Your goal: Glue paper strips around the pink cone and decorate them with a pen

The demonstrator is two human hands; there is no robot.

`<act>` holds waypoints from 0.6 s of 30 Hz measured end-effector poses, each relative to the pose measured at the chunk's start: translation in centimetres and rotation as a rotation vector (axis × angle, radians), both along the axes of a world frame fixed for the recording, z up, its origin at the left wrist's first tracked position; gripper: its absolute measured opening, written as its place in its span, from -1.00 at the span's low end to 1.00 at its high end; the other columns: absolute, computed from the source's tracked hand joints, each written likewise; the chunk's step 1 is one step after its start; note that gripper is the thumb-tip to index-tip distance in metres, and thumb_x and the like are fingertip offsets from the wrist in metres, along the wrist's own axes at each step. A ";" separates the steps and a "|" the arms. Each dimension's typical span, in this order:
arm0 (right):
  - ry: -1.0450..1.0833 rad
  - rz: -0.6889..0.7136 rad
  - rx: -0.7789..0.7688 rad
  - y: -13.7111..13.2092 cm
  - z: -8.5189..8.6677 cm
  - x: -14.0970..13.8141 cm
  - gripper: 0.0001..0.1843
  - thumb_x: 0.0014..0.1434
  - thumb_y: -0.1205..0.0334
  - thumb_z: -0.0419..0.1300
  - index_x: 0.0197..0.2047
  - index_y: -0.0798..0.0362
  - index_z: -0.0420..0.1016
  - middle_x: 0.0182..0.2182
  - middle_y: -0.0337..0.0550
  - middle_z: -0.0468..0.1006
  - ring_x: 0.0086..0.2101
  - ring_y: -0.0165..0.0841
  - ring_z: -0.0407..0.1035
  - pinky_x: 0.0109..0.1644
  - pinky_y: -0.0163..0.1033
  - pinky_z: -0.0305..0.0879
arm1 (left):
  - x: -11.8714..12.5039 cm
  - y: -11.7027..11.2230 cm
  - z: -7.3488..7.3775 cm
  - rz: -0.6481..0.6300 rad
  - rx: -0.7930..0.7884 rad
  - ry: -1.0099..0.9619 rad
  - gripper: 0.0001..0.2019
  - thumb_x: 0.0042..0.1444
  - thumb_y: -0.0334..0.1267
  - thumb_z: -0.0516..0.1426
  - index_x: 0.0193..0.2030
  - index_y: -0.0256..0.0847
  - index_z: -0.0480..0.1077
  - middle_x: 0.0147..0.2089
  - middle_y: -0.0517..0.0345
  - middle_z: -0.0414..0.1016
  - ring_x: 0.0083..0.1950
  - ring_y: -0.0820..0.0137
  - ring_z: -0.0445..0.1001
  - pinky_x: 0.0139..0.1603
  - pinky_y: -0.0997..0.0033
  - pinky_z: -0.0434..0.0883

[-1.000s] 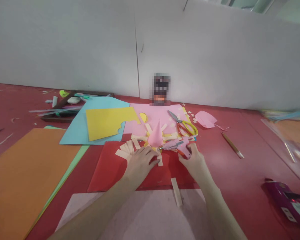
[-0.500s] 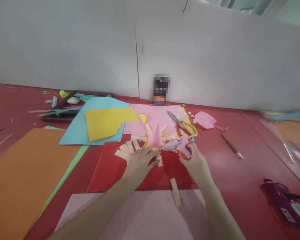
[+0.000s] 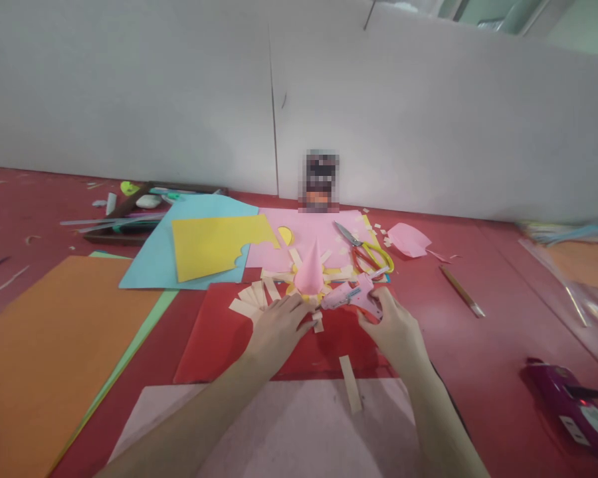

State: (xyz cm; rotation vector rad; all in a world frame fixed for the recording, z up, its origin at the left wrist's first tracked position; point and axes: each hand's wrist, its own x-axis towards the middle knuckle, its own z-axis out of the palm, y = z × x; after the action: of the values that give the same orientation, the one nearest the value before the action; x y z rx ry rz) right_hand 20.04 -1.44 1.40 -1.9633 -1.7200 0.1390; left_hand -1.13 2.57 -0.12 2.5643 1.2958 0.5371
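Note:
A pink paper cone (image 3: 309, 269) stands upright on yellow paper shapes, with pale paper strips spreading out around its base. My left hand (image 3: 279, 325) is at the cone's near side, fingers and thumb pinched at a short pale paper strip (image 3: 319, 325); the exact grip is partly hidden. My right hand (image 3: 396, 328) is wrapped around the handle of a pink hot glue gun (image 3: 347, 295). Its nozzle points left, close to the cone's base and my left fingertips. Several loose pale strips (image 3: 246, 302) lie fanned out beside my left hand.
Scissors (image 3: 366, 249) lie behind the glue gun on pink paper. Yellow (image 3: 209, 245), blue (image 3: 144, 265) and orange sheets (image 3: 70, 318) cover the left. A pencil-like stick (image 3: 461, 290) and a purple power strip (image 3: 573, 405) are on the right. A single strip (image 3: 350, 384) lies in front.
The glue gun has shifted slightly right, its nozzle drawing back from my left fingertips, and its body has turned a little. My left hand stays nearly in place.

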 end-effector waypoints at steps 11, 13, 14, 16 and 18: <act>0.232 -0.260 -0.131 0.7 0.1 1.9 -0.64 -0.10 0.04 0.12 -0.21 -0.04 0.22 -0.37 -0.22 0.45 -0.42 -0.31 0.36 -0.39 -0.29 0.18 | 0.1 -0.1 0.5 0.015 -0.026 -0.022 -0.94 0.12 -0.31 0.10 -0.25 -0.14 0.29 -0.23 0.22 0.40 -0.21 0.38 0.41 -0.20 0.33 0.35; 0.247 -0.275 -0.125 0.8 -0.1 2.1 -0.62 -0.11 0.03 0.12 -0.20 -0.03 0.23 -0.36 -0.21 0.44 -0.41 -0.32 0.35 -0.39 -0.29 0.17 | 0.2 -0.1 0.5 0.019 -0.029 -0.024 -0.92 0.12 -0.32 0.10 -0.24 -0.14 0.29 -0.23 0.21 0.39 -0.20 0.36 0.41 -0.21 0.33 0.35; 0.249 -0.281 -0.129 0.8 -0.2 2.1 -0.61 -0.11 0.02 0.12 -0.19 -0.03 0.23 -0.35 -0.21 0.44 -0.41 -0.32 0.35 -0.39 -0.29 0.17 | 0.1 -0.1 0.4 0.023 -0.031 -0.024 -0.90 0.11 -0.32 0.11 -0.22 -0.14 0.28 -0.21 0.21 0.39 -0.19 0.35 0.41 -0.20 0.33 0.35; 0.248 -0.284 -0.137 0.7 -0.2 2.0 -0.60 -0.11 0.01 0.12 -0.19 -0.03 0.23 -0.35 -0.21 0.43 -0.40 -0.31 0.35 -0.38 -0.28 0.17 | 0.1 0.0 0.3 0.039 -0.042 -0.023 -0.84 0.10 -0.34 0.12 -0.17 -0.13 0.27 -0.17 0.19 0.39 -0.16 0.33 0.41 -0.19 0.32 0.35; 0.248 -0.268 -0.141 0.7 -0.1 1.9 -0.60 -0.10 0.00 0.12 -0.18 -0.03 0.22 -0.34 -0.20 0.43 -0.39 -0.30 0.34 -0.37 -0.28 0.18 | 0.1 0.2 0.1 0.065 -0.072 -0.022 -0.76 0.08 -0.33 0.14 -0.11 -0.11 0.25 -0.12 0.17 0.38 -0.14 0.31 0.41 -0.19 0.30 0.36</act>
State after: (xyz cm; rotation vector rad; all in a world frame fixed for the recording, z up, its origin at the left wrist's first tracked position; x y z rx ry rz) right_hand 21.92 -0.76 1.28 -2.1547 -1.3089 0.3989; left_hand -1.03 2.74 -0.03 2.4588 1.3692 0.5200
